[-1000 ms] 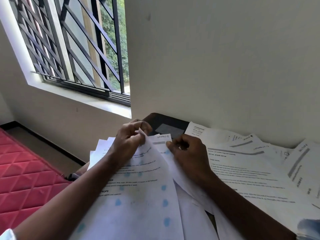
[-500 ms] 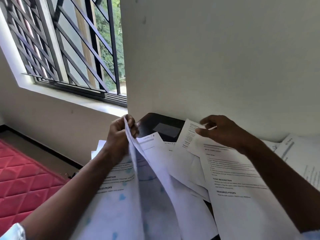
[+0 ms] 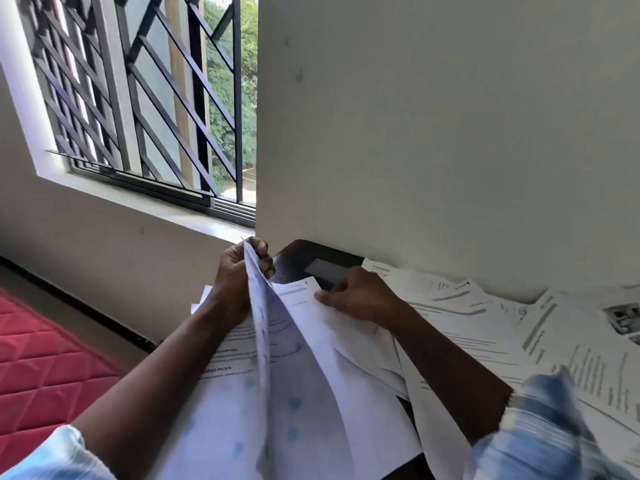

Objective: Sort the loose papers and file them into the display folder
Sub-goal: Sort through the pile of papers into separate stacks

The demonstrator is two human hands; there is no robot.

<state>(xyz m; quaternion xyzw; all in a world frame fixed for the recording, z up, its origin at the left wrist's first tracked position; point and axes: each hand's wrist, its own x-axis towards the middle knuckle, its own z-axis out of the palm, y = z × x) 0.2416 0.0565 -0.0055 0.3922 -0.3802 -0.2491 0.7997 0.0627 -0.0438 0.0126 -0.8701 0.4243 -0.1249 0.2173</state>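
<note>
Surface: dark table (image 3: pixel 294 259), only its far corner showed bare.
On it: loose printed papers (image 3: pixel 485 327), overlapping, lay spread across.

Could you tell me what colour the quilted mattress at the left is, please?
The mattress is red, seen best in the head view.

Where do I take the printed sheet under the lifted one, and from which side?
Take the printed sheet by its top right corner, from the right. That corner lies bare against the dark table, the right grip sits at that edge, and the left grip holds the lifted sheet off it.
</note>
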